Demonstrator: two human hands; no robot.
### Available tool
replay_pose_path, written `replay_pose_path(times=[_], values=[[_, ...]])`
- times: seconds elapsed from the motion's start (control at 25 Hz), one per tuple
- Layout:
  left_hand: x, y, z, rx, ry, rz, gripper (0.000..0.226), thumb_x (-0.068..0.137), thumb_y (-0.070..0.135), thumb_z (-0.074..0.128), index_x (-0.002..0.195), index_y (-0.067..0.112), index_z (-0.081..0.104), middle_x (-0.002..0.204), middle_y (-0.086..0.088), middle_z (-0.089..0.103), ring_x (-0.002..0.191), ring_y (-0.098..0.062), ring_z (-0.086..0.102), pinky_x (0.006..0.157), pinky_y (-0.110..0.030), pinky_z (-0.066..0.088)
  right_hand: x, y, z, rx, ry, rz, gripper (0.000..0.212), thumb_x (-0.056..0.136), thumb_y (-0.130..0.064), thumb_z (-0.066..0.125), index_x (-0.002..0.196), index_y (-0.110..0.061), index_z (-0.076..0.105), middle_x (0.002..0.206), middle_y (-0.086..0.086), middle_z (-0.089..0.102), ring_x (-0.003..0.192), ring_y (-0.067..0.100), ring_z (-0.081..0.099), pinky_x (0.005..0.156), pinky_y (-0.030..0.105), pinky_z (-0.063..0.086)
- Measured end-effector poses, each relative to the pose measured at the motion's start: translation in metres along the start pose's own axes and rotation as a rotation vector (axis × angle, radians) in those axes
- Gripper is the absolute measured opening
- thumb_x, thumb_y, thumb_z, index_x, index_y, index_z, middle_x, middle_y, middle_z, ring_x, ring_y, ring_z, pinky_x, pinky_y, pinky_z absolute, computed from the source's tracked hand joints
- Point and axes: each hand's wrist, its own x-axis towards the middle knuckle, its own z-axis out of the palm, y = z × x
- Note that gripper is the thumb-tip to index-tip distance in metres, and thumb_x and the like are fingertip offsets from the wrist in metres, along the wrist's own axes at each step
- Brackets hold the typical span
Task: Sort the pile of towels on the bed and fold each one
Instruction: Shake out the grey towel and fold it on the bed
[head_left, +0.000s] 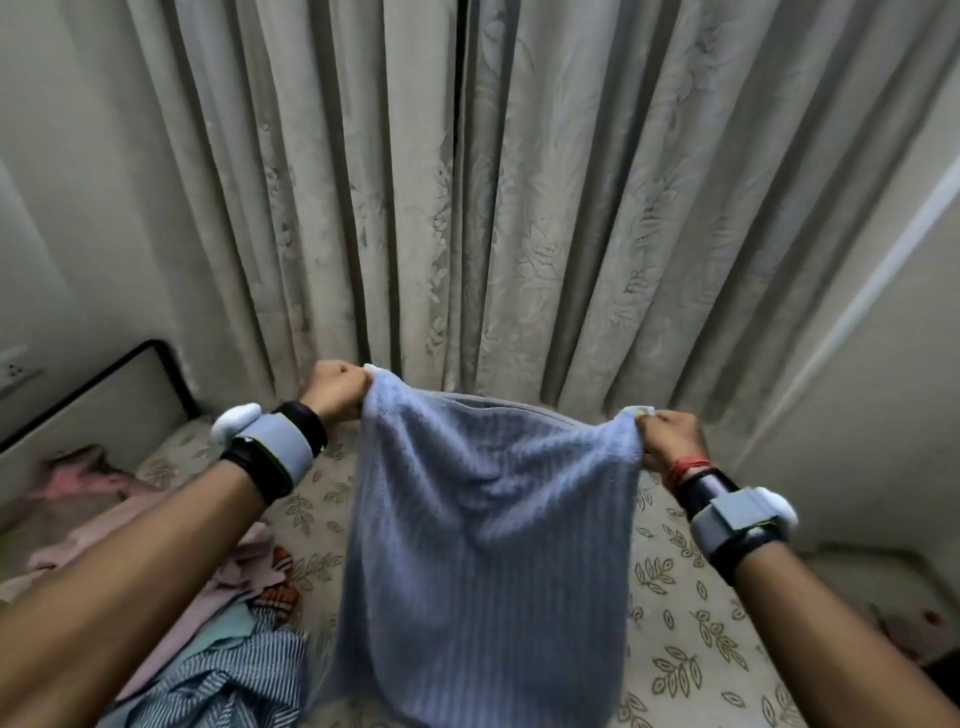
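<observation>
Curtain (519, 182): pale, patterned, far side of scene; two panels, meeting at a dark gap.

Bed (691, 597): one, with a leaf-print sheet; it carries the laundry.

Blue towel (483, 545): one, ribbed, held up at the centre above the bed. The top edge sags between the two held corners and the body hangs towards the near edge.

Pile of towels (218, 597): one heap, near left on the bed. Pink, teal, blue-striped and orange-striped cloth are visible, so at least four pieces; an exact count cannot be made.

Hands: two, well apart. The left hand (335, 389) grips the towel's left top corner; the right hand (672, 439) pinches the right top corner.

Wrist bands: two, one on the left wrist (270, 447) and one on the right (737, 514).

Step, as judged: one towel has been drawn from the pile and spread for its first fold. Next the hands must bring the two corners together evenly, or lay the towel flat on the bare sheet at right.
</observation>
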Motion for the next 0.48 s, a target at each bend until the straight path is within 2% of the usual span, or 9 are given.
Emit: replay_pose_path(times=[0.08,0.2,0.28,0.36,0.48], values=[[-0.033,0.000,0.027,0.017,-0.149,0.032,0.012,0.090,0.010,0.061,0.082,0.005,0.068,0.071,-0.008,0.060,0.066,-0.017,0.057,0.061,-0.027,0.054,-0.022,-0.003,0.028,0.005,-0.068,-0.050,0.045,0.058,-0.053,0.060,0.080,-0.017,0.075,0.065,-0.003,0.062,0.071,0.018,0.065,0.075,0.055,0.061],[-0.067,-0.006,0.059,0.037,-0.290,0.059,0.020,0.095,0.007,0.056,0.076,0.008,0.063,0.067,-0.007,0.053,0.061,-0.015,0.050,0.057,-0.026,0.047,-0.073,-0.015,0.061,0.021,-0.187,-0.132,0.047,0.066,-0.056,0.060,0.079,-0.013,0.072,0.072,0.009,0.072,0.074,0.022,0.067,0.078,0.057,0.060],[-0.077,-0.011,0.073,0.021,-0.332,0.039,0.020,0.095,0.005,0.058,0.075,0.011,0.059,0.067,-0.006,0.054,0.060,-0.013,0.050,0.059,-0.026,0.048,-0.097,-0.015,0.076,0.042,-0.240,-0.190,0.049,0.069,-0.060,0.062,0.082,-0.014,0.072,0.076,0.011,0.074,0.080,0.025,0.072,0.078,0.059,0.059],[-0.086,-0.017,0.084,-0.029,-0.364,-0.002,0.013,0.094,0.005,0.061,0.082,0.010,0.060,0.075,-0.007,0.059,0.064,-0.012,0.055,0.058,-0.025,0.053,-0.119,-0.018,0.086,0.102,-0.258,-0.189,0.045,0.066,-0.061,0.065,0.087,-0.022,0.077,0.079,0.003,0.077,0.088,0.022,0.074,0.080,0.056,0.060],[-0.101,-0.028,0.099,-0.070,-0.345,0.010,0.009,0.091,0.003,0.065,0.084,0.007,0.062,0.079,-0.008,0.061,0.068,-0.013,0.055,0.057,-0.021,0.051,-0.153,-0.025,0.091,0.170,-0.303,-0.194,0.033,0.069,-0.045,0.073,0.085,-0.017,0.080,0.084,-0.001,0.079,0.087,0.016,0.072,0.085,0.055,0.060]])
